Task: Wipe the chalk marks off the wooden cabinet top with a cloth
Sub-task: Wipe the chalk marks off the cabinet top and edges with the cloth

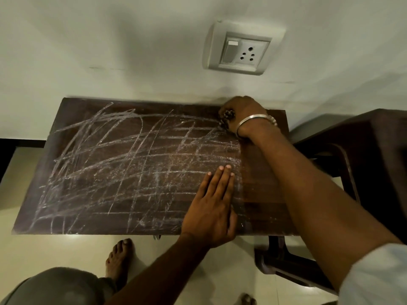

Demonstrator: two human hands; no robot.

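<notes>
Our right grip (pixel 244 113) holds the cloth (pixel 228 115) bunched tight; the chalk marks (pixel 132 164) stretch away toward eight o'clock.

A home room — wall socket (pixel 239 48), tiled floor (pixel 66 249), plastic chair (pixel 363 150).

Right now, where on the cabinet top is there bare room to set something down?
Left half of the cabinet top, from its left edge to the left hand: only chalk marks. Right end is crowded: left hand flat near front, right hand gripping the cloth at the far corner.
</notes>
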